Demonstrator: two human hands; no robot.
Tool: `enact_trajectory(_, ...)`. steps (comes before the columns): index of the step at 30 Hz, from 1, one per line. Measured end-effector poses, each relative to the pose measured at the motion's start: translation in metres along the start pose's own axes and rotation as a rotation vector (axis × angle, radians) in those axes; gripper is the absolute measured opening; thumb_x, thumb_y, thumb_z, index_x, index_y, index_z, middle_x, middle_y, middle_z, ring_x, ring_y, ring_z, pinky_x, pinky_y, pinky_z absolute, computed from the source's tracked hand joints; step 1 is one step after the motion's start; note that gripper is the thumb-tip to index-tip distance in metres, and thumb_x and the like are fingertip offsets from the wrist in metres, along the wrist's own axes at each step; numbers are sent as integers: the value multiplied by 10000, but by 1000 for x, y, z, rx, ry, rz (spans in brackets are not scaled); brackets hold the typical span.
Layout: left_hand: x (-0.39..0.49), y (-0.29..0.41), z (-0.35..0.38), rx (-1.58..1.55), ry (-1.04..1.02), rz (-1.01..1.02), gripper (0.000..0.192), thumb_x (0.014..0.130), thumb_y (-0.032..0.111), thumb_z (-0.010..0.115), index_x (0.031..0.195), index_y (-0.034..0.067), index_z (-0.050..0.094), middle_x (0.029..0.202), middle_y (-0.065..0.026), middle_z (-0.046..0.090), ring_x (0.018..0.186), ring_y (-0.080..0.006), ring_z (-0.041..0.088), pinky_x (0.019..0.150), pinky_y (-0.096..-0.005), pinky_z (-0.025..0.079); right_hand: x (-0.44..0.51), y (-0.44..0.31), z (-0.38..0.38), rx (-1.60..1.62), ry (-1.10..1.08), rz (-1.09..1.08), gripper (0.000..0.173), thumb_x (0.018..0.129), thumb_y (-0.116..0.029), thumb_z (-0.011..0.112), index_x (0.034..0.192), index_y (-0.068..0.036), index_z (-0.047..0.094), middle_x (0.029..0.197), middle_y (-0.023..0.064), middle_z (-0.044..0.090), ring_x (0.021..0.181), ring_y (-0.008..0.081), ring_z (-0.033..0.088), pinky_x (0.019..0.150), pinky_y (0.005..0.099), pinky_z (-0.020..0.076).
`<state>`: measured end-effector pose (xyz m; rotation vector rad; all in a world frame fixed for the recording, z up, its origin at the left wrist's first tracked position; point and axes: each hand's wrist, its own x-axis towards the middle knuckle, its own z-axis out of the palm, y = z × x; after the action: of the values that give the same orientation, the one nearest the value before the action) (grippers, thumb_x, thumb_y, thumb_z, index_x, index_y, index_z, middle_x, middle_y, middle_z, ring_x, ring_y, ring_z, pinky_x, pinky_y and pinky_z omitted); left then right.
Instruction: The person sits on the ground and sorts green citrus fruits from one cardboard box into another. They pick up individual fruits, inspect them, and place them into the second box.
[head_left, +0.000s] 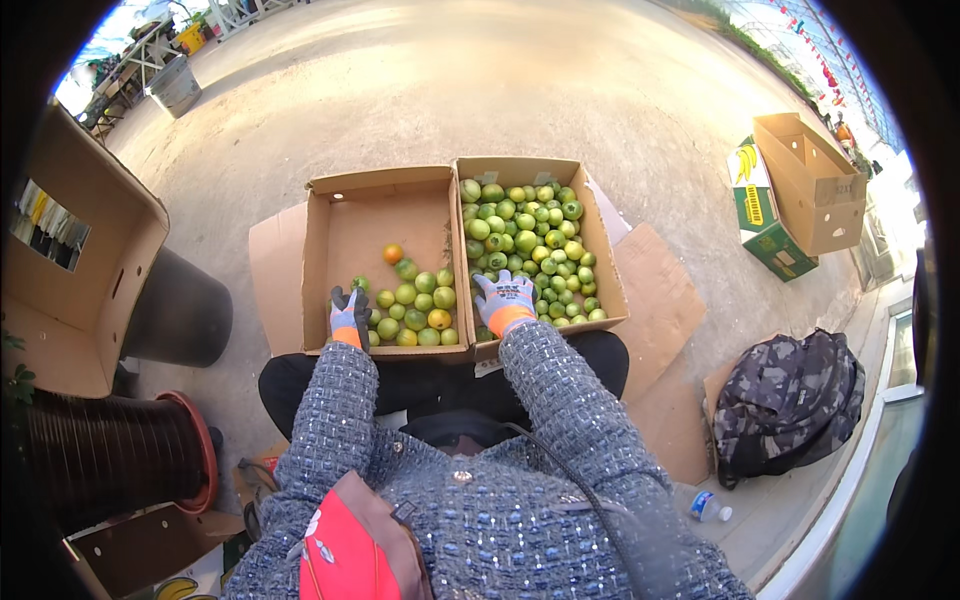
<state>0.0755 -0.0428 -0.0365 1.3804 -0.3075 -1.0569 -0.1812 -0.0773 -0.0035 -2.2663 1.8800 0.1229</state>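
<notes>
Two open cardboard boxes lie side by side before my crossed legs. My left hand (348, 313), in a grey glove with an orange cuff, is inside the left box (379, 210). A small green tomato (360, 283) lies right at its fingertips; whether they grip it is unclear. Several green tomatoes (405, 293) and an orange one (392, 253) cover the near right part of that box. In the right box (600, 259), my gloved right hand (507, 300) rests palm down, fingers apart, over many green tomatoes (525, 241). Its palm side is hidden.
Flattened cardboard (660, 300) lies under and beside the boxes. At right are stacked cartons (806, 187), a camouflage backpack (791, 405) and a plastic bottle (709, 507). A dark bin (180, 311), a large carton (82, 300) and a brown pot (112, 450) stand at left.
</notes>
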Motion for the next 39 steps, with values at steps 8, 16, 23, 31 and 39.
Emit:
enact_trajectory(8, -32, -43, 11, 275, -406, 220, 440, 886, 100, 587, 1290, -17, 458, 1145, -80, 574, 955, -145, 566, 818, -268, 474, 8, 1, 11, -93, -50, -59, 357, 817, -348, 583, 1160, -249, 574, 1146, 139, 514, 1065, 338, 519, 911, 456, 359)
enact_trajectory(16, -61, -30, 15, 973, -537, 546, 582, 811, 214, 676, 1328, 80, 445, 1247, -160, 528, 1094, -254, 550, 922, -352, 444, 9, -4, 0, -115, 120, 26, 417, 767, -253, 647, 1168, -235, 535, 1071, 111, 557, 996, 307, 564, 854, 432, 387)
enact_trajectory(23, -78, -21, 46, 530, -687, 463, 828, 751, 17, 688, 1442, 62, 235, 1297, -147, 476, 1131, -190, 512, 955, -319, 430, -32, 4, -22, 586, 344, -306, 426, 781, -375, 672, 1108, -117, 582, 917, 112, 659, 859, 300, 616, 772, 379, 466)
enact_trajectory(31, -91, -17, 57, 565, -848, 472, 715, 733, -31, 674, 1380, 31, 376, 1346, -117, 475, 1232, -192, 452, 1027, -314, 366, -32, 2, -22, 532, 309, -513, 394, 824, -429, 602, 1030, -93, 615, 908, 126, 659, 845, 312, 611, 766, 401, 465)
enact_trajectory(39, -78, -24, 54, 1, -595, 128, 521, 831, -1, 627, 1321, 46, 457, 1181, -64, 565, 1033, -136, 562, 857, -265, 487, -30, 1, -26, 656, 245, -366, 391, 873, -366, 554, 1155, -97, 586, 943, 168, 655, 861, 330, 621, 763, 408, 479)
